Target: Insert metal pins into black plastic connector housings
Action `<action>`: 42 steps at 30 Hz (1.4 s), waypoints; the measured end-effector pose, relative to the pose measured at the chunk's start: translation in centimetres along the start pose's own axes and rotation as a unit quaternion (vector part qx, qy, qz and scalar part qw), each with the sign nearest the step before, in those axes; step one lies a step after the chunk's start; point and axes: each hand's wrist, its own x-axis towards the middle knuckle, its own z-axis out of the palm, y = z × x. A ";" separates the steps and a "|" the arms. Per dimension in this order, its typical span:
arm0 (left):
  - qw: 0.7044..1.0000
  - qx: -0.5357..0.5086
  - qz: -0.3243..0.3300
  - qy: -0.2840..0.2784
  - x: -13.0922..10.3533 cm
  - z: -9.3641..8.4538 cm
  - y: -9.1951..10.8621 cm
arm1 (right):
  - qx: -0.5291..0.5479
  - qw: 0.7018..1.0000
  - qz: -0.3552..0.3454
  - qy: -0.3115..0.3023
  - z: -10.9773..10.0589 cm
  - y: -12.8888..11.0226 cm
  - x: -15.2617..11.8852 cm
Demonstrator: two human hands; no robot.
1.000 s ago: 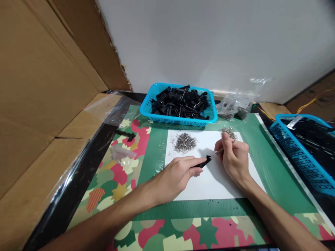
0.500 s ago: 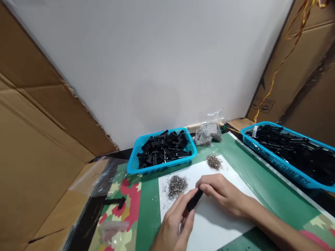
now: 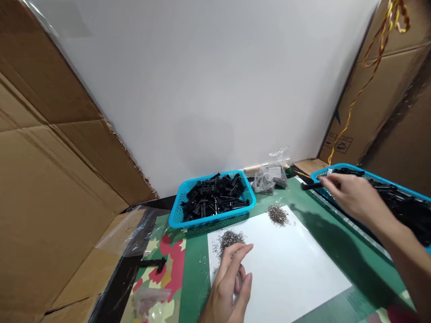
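Observation:
My right hand (image 3: 353,195) is closed on a slim black plastic part (image 3: 311,185) above the near-left rim of the right blue basket (image 3: 319,172). One end of the part sticks out leftward past my fingers. My left hand (image 3: 230,282) hovers at the left side of the white paper (image 3: 289,264), fingers apart and holding nothing. Just beyond its fingertips lies a heap of tiny metal pieces (image 3: 231,238), partly covered by the hand. A second, browner heap of small metal pieces (image 3: 278,214) rests near the paper's far corner.
A blue basket (image 3: 175,220) of black parts stands at the back. Clear bags of small metal pieces (image 3: 269,178) sit beside it. One loose black part (image 3: 154,264) lies on the left. Cardboard walls (image 3: 67,188) and a white panel (image 3: 202,80) enclose the table; twisted wire (image 3: 352,101) hangs right.
My right hand has moved from the paper to the right basket, carrying the black part. My left hand has let go of it and stays over the paper with fingers apart.

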 end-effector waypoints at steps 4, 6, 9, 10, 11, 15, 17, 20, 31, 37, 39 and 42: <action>1.000 0.014 0.021 -0.003 0.0 0.2 -0.1 | -0.109 0.985 0.126 -0.050 -2.1 6.9 3.3; 0.999 0.025 0.039 -0.004 0.1 0.2 -0.1 | -0.091 0.987 0.122 -0.054 -2.4 8.7 4.1; 0.998 0.038 0.056 -0.006 0.2 0.1 -0.1 | -0.067 0.994 0.087 -0.003 -2.0 8.5 4.3; 0.998 0.040 0.057 -0.008 0.3 0.0 -0.1 | -0.062 0.995 0.074 0.021 -1.7 7.6 4.2; 0.998 0.041 0.056 -0.013 0.3 0.0 -0.1 | -0.053 0.996 0.061 0.044 -1.3 6.5 4.1; 0.997 0.044 0.047 -0.051 0.4 -0.3 -0.2 | 0.060 0.996 -0.041 0.051 0.3 0.0 3.6; 0.995 0.046 0.052 -0.074 0.5 -0.5 -0.3 | 0.091 0.990 -0.108 -0.025 1.2 -3.4 3.3; 0.988 0.055 0.084 -0.115 0.6 -0.8 -0.4 | 0.099 0.971 -0.173 -0.135 2.7 -7.8 2.6; 0.959 0.153 0.205 -0.123 0.3 0.1 -0.5 | 0.002 0.936 -0.291 -0.196 7.9 -16.4 2.7; 0.963 0.128 0.212 -0.104 -0.1 0.7 -1.2 | -0.110 0.932 -0.296 -0.178 10.2 -18.7 4.8; 0.963 0.131 0.201 -0.120 -0.2 0.4 -0.7 | -0.130 0.934 -0.287 -0.169 10.4 -19.0 4.8; 0.966 0.132 0.171 -0.144 -0.4 -0.2 0.4 | -0.151 0.936 -0.280 -0.155 10.4 -19.0 4.5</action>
